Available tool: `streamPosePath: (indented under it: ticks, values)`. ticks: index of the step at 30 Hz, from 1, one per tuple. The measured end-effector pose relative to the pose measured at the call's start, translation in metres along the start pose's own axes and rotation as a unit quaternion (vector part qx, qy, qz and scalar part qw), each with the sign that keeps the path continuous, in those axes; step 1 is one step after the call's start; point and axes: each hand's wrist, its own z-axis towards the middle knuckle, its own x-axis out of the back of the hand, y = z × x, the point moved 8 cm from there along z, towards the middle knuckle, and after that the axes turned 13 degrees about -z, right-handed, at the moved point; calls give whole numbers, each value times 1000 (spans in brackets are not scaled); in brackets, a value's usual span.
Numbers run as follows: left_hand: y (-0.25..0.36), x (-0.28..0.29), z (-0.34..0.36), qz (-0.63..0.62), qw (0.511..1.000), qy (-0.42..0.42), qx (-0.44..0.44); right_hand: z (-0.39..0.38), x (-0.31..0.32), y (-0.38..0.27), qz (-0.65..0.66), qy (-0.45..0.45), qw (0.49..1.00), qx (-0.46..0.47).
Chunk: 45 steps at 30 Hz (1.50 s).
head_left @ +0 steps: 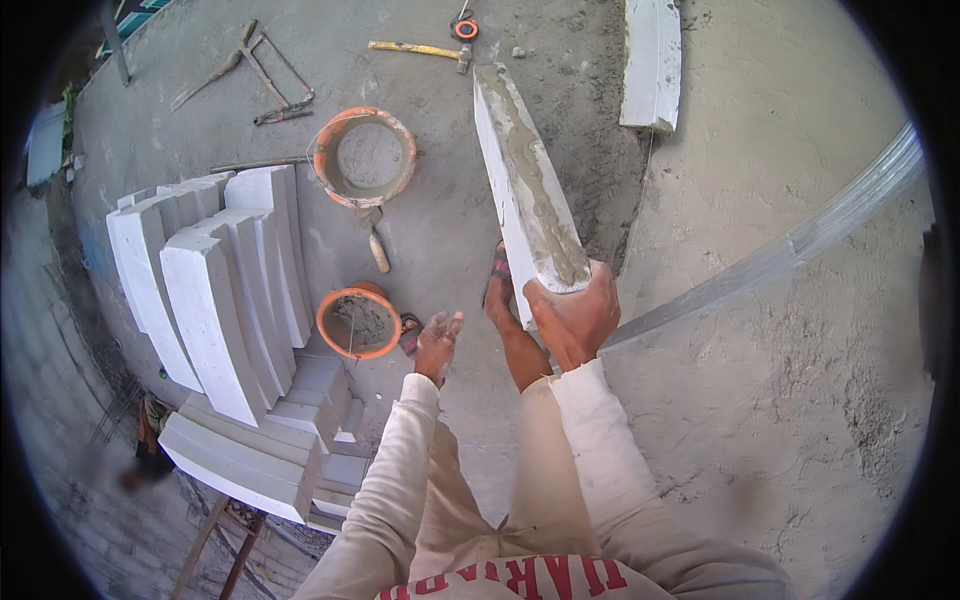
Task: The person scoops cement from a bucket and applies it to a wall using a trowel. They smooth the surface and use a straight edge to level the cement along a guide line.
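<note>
My right hand (578,310) grips the near end of a long white lightweight block (503,195). A band of wet grey mortar (535,175) lies along the block's upper narrow face. The block's far end points away, toward the hammer. My left hand (437,347) holds nothing; its fingers are loosely extended and look dusty. Just left of it stands an orange bucket (360,322) with grey mortar inside. A larger orange bucket (365,157) holds smoother grey mix farther away. Between the buckets lies a trowel (377,247) with a wooden handle.
Several white blocks (215,310) are stacked on the left. A hammer (420,49), a tape measure (465,29) and a bow saw (265,62) lie at the back. Another white block (652,60) rests along the far right. A pale metal strip (770,240) crosses the right side.
</note>
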Motion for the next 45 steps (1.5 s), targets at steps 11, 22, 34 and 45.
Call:
streamPosePath:
  ticks: [11,22,34,45]
  values:
    - [176,-218,10,-347,915,-177,106,84,31,-100,40,42,998,38]
    - [217,-232,153,-354,923,-151,-8,116,16,-89,212,-34,973,-83]
    - [256,-203,62,-198,964,-138,111,-12,82,46,431,-53,868,-241]
    - [299,-206,-47,59,988,-74,-121,-93,25,120,62,-148,926,-342]
